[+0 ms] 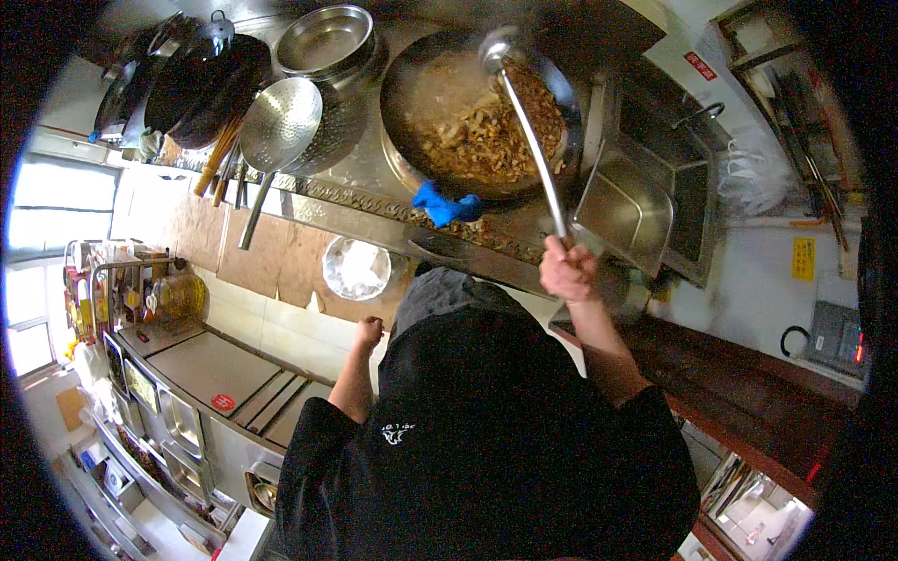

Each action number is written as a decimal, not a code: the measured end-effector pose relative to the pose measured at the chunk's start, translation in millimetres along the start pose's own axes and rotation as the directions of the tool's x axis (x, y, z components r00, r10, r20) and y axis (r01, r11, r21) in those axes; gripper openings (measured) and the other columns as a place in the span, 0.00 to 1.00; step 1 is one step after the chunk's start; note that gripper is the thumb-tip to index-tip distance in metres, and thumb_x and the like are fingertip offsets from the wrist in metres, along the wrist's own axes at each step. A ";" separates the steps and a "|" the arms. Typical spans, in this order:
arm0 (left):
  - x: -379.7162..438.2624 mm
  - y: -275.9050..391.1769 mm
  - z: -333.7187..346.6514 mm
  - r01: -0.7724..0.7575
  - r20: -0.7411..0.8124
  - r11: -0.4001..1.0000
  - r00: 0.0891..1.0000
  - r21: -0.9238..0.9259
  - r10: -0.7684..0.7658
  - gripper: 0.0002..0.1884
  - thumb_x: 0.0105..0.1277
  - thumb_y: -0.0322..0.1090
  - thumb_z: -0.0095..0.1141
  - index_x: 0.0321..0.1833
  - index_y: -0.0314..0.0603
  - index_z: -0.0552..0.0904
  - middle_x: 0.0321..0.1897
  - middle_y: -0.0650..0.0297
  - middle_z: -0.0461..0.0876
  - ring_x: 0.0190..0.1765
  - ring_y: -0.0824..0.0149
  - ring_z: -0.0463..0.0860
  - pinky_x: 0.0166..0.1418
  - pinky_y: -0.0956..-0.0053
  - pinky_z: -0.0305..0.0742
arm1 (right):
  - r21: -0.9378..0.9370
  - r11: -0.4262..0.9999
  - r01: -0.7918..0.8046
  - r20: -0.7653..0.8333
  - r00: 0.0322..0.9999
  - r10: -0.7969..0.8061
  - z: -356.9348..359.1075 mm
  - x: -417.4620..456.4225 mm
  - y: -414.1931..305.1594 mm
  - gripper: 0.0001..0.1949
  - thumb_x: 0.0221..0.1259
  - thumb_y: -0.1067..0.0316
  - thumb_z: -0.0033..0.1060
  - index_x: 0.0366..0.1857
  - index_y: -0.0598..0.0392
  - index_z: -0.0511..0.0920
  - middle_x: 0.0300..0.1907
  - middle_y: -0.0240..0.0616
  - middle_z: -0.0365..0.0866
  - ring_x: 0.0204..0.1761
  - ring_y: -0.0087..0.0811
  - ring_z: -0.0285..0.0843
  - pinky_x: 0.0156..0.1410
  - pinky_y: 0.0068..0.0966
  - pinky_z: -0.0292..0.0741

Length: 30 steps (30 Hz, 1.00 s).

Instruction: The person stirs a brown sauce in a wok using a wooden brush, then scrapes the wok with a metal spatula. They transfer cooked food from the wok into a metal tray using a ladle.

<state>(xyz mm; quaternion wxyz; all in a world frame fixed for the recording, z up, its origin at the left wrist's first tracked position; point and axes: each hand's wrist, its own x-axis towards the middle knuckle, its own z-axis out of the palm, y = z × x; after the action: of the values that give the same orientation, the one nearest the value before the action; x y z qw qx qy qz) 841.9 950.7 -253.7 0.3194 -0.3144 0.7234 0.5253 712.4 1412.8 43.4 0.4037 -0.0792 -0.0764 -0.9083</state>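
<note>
My right hand [568,270] is closed around the handle end of a long metal ladle [530,133]. The ladle's bowl rests over the far part of a large dark wok [394,133], which holds sliced food in brown liquid [484,133] with steam above it. A blue cloth [445,203] is wrapped at the wok's near rim. Away from the wok, my left hand [370,331] hangs beside my body, curled, with nothing seen in it.
Left of the wok lie a perforated metal skimmer [280,123], stacked steel bowls [324,42], a bamboo brush [219,154] and dark woks [203,91]. A steel sink [624,203] adjoins on the right. A steel counter [210,368] stands at lower left.
</note>
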 end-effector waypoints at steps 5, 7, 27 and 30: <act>-10.0 0.9 3.0 -0.024 0.036 0.996 0.999 0.082 0.021 0.14 0.66 0.35 0.49 0.43 0.33 0.84 0.26 0.59 0.83 0.23 0.67 0.81 0.24 0.73 0.73 | -0.650 0.709 -0.275 -0.734 0.469 -0.491 1.7 34.1 13.3 0.12 0.64 0.57 0.61 0.34 0.53 0.72 0.17 0.24 0.67 0.11 0.16 0.59 0.11 0.18 0.57; -15.1 -2.0 5.2 -0.002 0.037 0.998 0.999 0.057 0.000 0.14 0.67 0.35 0.48 0.44 0.32 0.84 0.26 0.58 0.83 0.24 0.67 0.82 0.25 0.73 0.74 | -0.778 0.430 -0.459 -0.603 0.352 -0.716 35.8 50.6 11.4 0.11 0.66 0.61 0.59 0.31 0.52 0.68 0.18 0.22 0.66 0.11 0.12 0.58 0.11 0.15 0.57; -13.0 -33.9 0.4 -0.041 0.015 0.999 0.999 -0.016 0.041 0.14 0.65 0.33 0.48 0.45 0.28 0.82 0.27 0.56 0.83 0.26 0.65 0.82 0.29 0.72 0.76 | -0.728 0.200 -0.656 -0.504 0.314 -0.805 52.5 11.1 -38.3 0.21 0.76 0.50 0.40 0.48 0.61 0.75 0.20 0.25 0.68 0.11 0.15 0.59 0.13 0.17 0.57; -8.5 -28.6 -2.1 0.032 0.025 0.998 0.999 -0.045 -0.031 0.15 0.66 0.33 0.48 0.46 0.29 0.82 0.28 0.57 0.83 0.27 0.66 0.82 0.32 0.72 0.77 | -0.738 0.187 -0.648 -0.491 0.326 -0.808 37.6 15.8 -34.0 0.20 0.75 0.51 0.45 0.44 0.61 0.76 0.17 0.25 0.67 0.10 0.15 0.59 0.13 0.18 0.57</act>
<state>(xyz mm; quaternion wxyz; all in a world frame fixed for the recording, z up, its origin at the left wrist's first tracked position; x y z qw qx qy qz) 869.3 942.5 -262.4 0.3292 -0.3264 0.7024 0.5402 679.7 1431.6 80.9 0.1299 0.2322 0.7617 -0.5908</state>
